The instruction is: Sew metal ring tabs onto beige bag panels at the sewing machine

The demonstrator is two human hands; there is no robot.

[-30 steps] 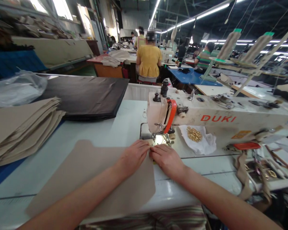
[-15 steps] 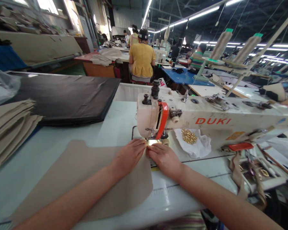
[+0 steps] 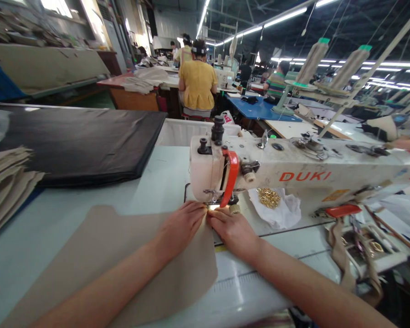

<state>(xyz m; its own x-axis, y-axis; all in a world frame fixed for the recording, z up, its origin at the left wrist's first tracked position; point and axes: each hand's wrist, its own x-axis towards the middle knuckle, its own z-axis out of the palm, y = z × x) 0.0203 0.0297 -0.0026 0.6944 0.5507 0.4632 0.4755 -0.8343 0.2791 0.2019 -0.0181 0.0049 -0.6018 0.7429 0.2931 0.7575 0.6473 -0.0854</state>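
A beige fabric panel (image 3: 119, 264) lies flat on the table, its far right edge under the head of a white sewing machine (image 3: 259, 159). My left hand (image 3: 182, 228) rests on the panel with fingers closed and pinching its edge by the needle. Close beside it, fingertips almost meeting, my right hand (image 3: 234, 230) is closed on the same edge from the right. The lit presser foot area sits just past my fingertips, which hide the exact spot being gripped and any small part there.
Gold metal rings (image 3: 268, 198) lie on a white cloth (image 3: 287, 212) behind my right hand. A folded dark sheet (image 3: 78, 146) and stacked beige pieces (image 3: 7, 187) are at left. Right of the machine stands a tray (image 3: 389, 257) with straps. A person in yellow (image 3: 198, 82) sits ahead.
The camera view has shifted slightly, moving the table items a little left and down. Both hands stay at the needle, holding the fabric edge with little visible movement.
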